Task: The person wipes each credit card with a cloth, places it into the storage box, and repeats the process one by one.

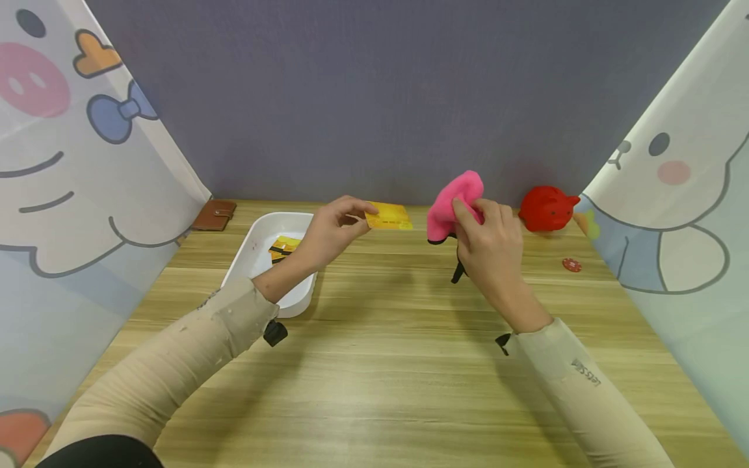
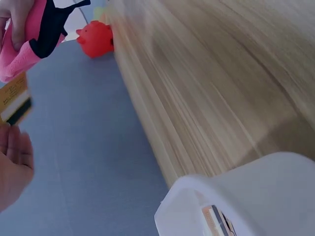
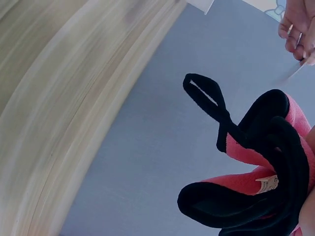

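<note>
My left hand (image 1: 335, 231) pinches a yellow bank card (image 1: 392, 216) by its left edge, above the table. In the left wrist view the dark stripe on the card's back (image 2: 18, 111) shows. My right hand (image 1: 493, 242) grips a soft pink fabric piece with black edging (image 1: 447, 207), held up right of the card and apart from it. From the right wrist, its black trim loop (image 3: 204, 96) and folded pink lining with a small label (image 3: 267, 184) are visible; I cannot tell its exact kind.
At the left stands a white plastic tray (image 1: 246, 250) with more yellow cards (image 1: 285, 247) inside. A brown wallet (image 1: 214, 215) lies at the back left. A red piggy bank (image 1: 545, 209) sits at the back right, with a red poker chip (image 1: 571, 265) in front.
</note>
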`<state>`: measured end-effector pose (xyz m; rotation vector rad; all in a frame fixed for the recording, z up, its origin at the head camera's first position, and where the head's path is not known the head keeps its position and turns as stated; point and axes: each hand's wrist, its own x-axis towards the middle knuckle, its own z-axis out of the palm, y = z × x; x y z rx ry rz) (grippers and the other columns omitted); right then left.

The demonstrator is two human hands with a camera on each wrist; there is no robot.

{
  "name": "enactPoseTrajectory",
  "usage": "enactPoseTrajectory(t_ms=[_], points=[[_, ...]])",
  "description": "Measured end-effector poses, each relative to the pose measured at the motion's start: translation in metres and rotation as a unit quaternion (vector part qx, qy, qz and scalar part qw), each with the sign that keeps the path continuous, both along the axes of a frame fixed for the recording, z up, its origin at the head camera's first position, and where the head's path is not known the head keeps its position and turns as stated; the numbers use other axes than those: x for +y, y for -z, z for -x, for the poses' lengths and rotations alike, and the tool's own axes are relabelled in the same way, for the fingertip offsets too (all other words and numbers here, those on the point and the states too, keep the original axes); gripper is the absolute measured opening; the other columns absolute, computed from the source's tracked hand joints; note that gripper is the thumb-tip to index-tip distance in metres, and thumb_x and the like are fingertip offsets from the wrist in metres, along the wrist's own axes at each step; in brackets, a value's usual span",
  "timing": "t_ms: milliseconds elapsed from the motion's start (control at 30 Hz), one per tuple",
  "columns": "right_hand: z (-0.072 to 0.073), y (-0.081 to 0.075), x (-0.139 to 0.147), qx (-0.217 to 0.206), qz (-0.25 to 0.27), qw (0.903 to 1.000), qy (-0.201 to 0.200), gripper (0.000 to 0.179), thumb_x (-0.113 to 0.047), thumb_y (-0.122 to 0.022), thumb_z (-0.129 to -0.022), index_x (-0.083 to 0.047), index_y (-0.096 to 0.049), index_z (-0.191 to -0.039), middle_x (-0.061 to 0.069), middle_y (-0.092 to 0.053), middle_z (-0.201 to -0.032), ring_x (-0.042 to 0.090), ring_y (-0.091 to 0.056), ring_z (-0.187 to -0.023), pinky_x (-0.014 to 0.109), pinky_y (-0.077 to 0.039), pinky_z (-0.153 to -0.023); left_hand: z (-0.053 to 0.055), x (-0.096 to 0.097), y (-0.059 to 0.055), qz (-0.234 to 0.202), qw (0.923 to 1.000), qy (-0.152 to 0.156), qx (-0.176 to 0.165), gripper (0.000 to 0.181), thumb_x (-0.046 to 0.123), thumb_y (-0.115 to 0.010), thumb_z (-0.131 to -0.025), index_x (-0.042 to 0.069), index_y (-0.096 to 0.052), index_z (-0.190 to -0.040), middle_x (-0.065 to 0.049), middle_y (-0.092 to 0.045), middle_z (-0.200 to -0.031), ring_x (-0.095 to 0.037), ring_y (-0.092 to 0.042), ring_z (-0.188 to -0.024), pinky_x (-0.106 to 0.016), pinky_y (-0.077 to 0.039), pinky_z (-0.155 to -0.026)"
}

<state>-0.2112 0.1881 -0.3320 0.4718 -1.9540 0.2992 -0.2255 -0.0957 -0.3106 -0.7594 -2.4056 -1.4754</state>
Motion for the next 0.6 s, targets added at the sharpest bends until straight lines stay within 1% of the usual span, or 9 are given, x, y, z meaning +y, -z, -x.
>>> enactPoseTrajectory(t_ms=[67,133,200,233,267,333,433,533,600], points=[[-0.0005,-0.0005,-0.0002,0.0,0.003,1.0,-0.004,0.023,-0.014,-0.064,-0.096,-0.014,-0.073,-0.117,0.021,-0.064,-0.105,0.041,-0.056,-0.087,0.052,-0.043,-0.066,-0.0011,0.0013,0.0001,0.003,0.9999,-0.007,0.01,0.019,0.015,-0.072,-0.093,0.012,-0.073,-0.112,-0.005,-0.063,-0.102,-0.017,-0.06,-0.092,-0.031,-0.052,-0.082],[-0.0008,-0.0006,-0.0001,0.001,0.005,1.0,-0.008,0.023,-0.014,-0.064,-0.096,-0.014,-0.073,-0.117,0.022,-0.064,-0.105,0.041,-0.056,-0.087,0.052,-0.044,-0.066,-0.0018,0.0024,0.0004,0.011,0.9993,-0.022,0.027,0.018,0.019,-0.075,-0.092,0.011,-0.074,-0.109,-0.006,-0.055,-0.094,-0.017,-0.051,-0.082,-0.028,-0.046,-0.074],[-0.0008,-0.0003,0.0002,0.002,0.006,0.9999,-0.01,0.023,-0.013,-0.064,-0.096,-0.014,-0.073,-0.117,0.022,-0.064,-0.105,0.042,-0.057,-0.087,0.053,-0.044,-0.066,-0.0024,0.0033,0.001,0.015,0.9985,-0.038,0.037,0.018,0.021,-0.076,-0.091,0.01,-0.076,-0.105,-0.006,-0.049,-0.09,-0.018,-0.043,-0.076,-0.027,-0.039,-0.069],[-0.0007,-0.0001,0.0003,0.003,0.006,0.9999,-0.011,0.023,-0.013,-0.064,-0.096,-0.013,-0.073,-0.117,0.022,-0.064,-0.104,0.042,-0.057,-0.087,0.053,-0.045,-0.066,-0.0024,0.0035,0.0015,0.015,0.9981,-0.044,0.041,0.018,0.021,-0.076,-0.091,0.009,-0.076,-0.103,-0.006,-0.048,-0.09,-0.018,-0.042,-0.075,-0.027,-0.037,-0.067],[-0.0006,0.0002,0.0004,0.004,0.005,0.9999,-0.012,0.022,-0.013,-0.065,-0.096,-0.013,-0.073,-0.117,0.022,-0.064,-0.104,0.042,-0.057,-0.087,0.053,-0.045,-0.066,-0.0019,0.0036,0.0022,0.013,0.9978,-0.048,0.044,0.018,0.021,-0.077,-0.09,0.008,-0.077,-0.102,-0.006,-0.051,-0.09,-0.017,-0.044,-0.075,-0.027,-0.038,-0.067],[-0.0006,0.0008,0.0008,0.005,0.004,0.9999,-0.013,0.022,-0.013,-0.064,-0.096,-0.013,-0.073,-0.117,0.023,-0.064,-0.104,0.042,-0.057,-0.087,0.053,-0.045,-0.067,-0.0009,0.0036,0.0037,0.009,0.9978,-0.051,0.042,0.017,0.02,-0.077,-0.09,0.007,-0.077,-0.1,-0.006,-0.059,-0.094,-0.016,-0.051,-0.078,-0.025,-0.043,-0.07],[-0.0006,0.0016,0.0008,0.006,0.006,0.9999,-0.015,0.023,-0.013,-0.064,-0.096,-0.013,-0.073,-0.117,0.023,-0.064,-0.104,0.042,-0.057,-0.087,0.053,-0.045,-0.067,0.0005,0.0037,0.0054,0.008,0.998,-0.056,0.03,0.019,0.019,-0.074,-0.092,0.008,-0.075,-0.107,-0.007,-0.069,-0.096,-0.016,-0.058,-0.077,-0.025,-0.047,-0.068],[-0.001,0.0013,-0.0003,0.007,0.01,0.9998,-0.017,0.023,-0.012,-0.064,-0.096,-0.013,-0.073,-0.117,0.022,-0.064,-0.104,0.041,-0.057,-0.087,0.052,-0.045,-0.068,0.0007,0.0047,0.0058,0.009,0.998,-0.06,0.018,0.026,0.019,-0.071,-0.094,0.013,-0.071,-0.119,-0.008,-0.07,-0.097,-0.017,-0.055,-0.071,-0.025,-0.043,-0.061],[-0.0014,0.0001,-0.0016,0.011,0.012,0.9996,-0.021,0.023,-0.012,-0.063,-0.096,-0.014,-0.073,-0.117,0.022,-0.064,-0.104,0.041,-0.056,-0.087,0.052,-0.044,-0.068,0.0004,0.0058,0.0056,0.006,0.998,-0.062,0.011,0.029,0.019,-0.071,-0.095,0.015,-0.07,-0.124,-0.008,-0.068,-0.097,-0.018,-0.052,-0.068,-0.024,-0.039,-0.057]])
